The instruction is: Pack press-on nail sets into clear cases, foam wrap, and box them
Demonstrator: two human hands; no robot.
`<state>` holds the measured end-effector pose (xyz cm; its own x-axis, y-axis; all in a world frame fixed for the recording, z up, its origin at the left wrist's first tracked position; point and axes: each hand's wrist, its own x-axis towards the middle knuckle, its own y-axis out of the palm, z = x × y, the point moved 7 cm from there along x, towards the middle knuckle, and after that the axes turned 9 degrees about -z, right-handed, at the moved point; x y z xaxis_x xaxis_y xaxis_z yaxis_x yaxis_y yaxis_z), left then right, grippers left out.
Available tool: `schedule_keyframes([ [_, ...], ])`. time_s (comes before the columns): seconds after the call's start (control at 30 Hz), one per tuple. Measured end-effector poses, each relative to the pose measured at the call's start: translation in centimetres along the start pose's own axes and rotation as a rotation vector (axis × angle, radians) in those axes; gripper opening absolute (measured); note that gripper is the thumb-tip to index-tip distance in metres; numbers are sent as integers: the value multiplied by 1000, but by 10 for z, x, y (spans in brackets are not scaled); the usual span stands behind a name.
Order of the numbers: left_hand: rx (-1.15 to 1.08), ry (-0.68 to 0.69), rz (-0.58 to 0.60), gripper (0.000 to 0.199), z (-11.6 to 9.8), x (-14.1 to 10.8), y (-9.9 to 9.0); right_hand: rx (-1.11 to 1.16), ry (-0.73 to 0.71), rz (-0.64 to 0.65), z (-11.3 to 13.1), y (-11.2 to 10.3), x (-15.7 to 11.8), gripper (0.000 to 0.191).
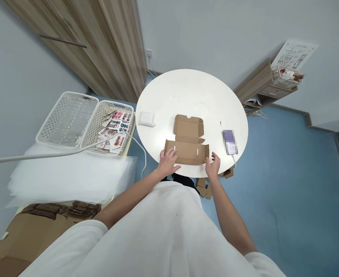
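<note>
An unfolded brown cardboard box (188, 152) lies at the near side of the white round table (192, 90). Its lid panel with a notch points away from me, and its short side flaps are partly raised. My left hand (167, 163) rests over the left end of the box, open, with the fingers spread and the thumb apart. At the right end, my right hand (212, 165) is open too, thumb beside the right flap (207, 151) and fingers apart. Whether that thumb touches the flap I cannot tell.
A white padded packet (146, 119) lies on the table's left, a blurred purple item (230, 141) with a cable on its right. Left of the table stand a basket (108, 148) of colourful cards and a basket (60, 141) of clear plastic pieces. Cardboard pieces (204, 189) lie below.
</note>
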<state>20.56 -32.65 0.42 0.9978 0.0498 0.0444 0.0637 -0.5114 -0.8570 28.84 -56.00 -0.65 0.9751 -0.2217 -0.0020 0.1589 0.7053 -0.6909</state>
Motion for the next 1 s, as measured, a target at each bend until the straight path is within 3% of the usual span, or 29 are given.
schedule_keyframes([
  [0.2, 63, 73, 111, 38, -13, 12, 22, -20, -29, 43, 21, 11, 39, 55],
  [0.4, 97, 57, 134, 33, -14, 17, 33, 34, 17, 213, 38, 45, 81, 59],
  [0.63, 123, -6, 170, 48, -7, 24, 39, 75, 80, 301, 35, 83, 119, 49],
  [0.8, 138, -44, 134, 61, -6, 35, 33, 74, 35, 360, 30, 100, 130, 31],
  [1.0, 211, -102, 148, 76, -5, 49, 27, -4, -20, 376, 38, 93, 127, 18],
])
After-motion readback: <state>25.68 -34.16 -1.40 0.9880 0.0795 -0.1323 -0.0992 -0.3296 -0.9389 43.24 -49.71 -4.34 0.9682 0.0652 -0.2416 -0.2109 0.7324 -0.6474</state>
